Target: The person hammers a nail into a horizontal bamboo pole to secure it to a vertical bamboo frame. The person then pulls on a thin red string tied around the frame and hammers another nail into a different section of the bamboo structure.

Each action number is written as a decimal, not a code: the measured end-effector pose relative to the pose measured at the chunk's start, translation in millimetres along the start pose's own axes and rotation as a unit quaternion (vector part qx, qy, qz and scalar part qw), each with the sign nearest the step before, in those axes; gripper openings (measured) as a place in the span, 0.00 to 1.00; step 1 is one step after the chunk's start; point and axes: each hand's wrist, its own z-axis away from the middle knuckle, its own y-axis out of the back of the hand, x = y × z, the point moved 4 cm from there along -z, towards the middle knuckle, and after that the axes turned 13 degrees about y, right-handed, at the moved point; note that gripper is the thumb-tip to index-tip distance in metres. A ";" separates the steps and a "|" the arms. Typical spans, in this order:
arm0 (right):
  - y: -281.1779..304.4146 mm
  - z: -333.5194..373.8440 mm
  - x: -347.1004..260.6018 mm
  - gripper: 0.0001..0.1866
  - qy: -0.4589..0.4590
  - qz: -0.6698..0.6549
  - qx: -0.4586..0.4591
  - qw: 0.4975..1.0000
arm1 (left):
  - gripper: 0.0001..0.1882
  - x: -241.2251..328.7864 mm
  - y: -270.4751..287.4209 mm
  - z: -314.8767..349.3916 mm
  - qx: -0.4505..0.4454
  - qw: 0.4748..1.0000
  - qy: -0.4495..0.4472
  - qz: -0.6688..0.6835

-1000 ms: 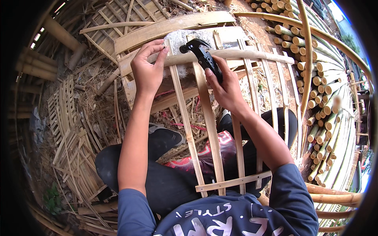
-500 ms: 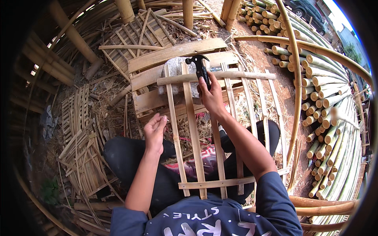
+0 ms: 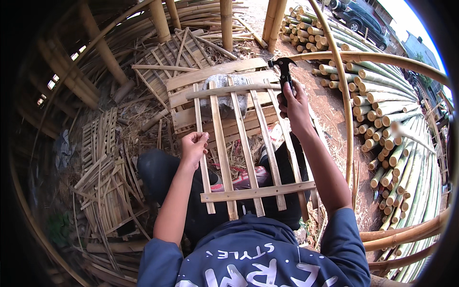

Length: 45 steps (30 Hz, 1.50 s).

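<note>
A bamboo slat frame (image 3: 224, 158) lies across my lap, its far crossbar (image 3: 215, 92) resting over a pale stone block (image 3: 224, 111). My right hand (image 3: 297, 111) grips a black claw hammer (image 3: 285, 74), raised above the right part of the frame with its head pointing away from me. At the frame's left edge, my left hand (image 3: 193, 149) is closed in a pinch over the outermost slat; whatever sits between those fingers is too small or hidden to make out. The near crossbar (image 3: 258, 192) lies close to my shirt, joined to the slats.
Wide bamboo planks (image 3: 189, 117) lie under and around the stone. To the left are finished-looking slat panels (image 3: 103, 138) and scraps. Stacked bamboo poles (image 3: 401, 143) fill the right side, behind a bent bamboo rail (image 3: 348, 105). A dark car (image 3: 361, 21) stands far off.
My right hand has moved right with the hammer, off the far crossbar. My left hand has come up to the outer slat and its fingers have closed. The frame has shifted slightly left.
</note>
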 end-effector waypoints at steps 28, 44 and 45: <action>-24.5 -151.2 101.3 0.21 -0.066 0.082 -0.142 0.984 | 0.07 129.4 -35.5 -132.2 0.194 0.839 -0.338 -0.380; -126.6 -319.6 320.2 0.22 0.258 0.592 -0.168 0.745 | 0.08 126.6 -13.2 -394.7 0.043 0.923 -0.293 -0.245; -129.7 -318.1 330.6 0.21 0.236 0.587 -0.165 0.757 | 0.07 120.8 -6.9 -400.8 0.038 0.928 -0.275 -0.249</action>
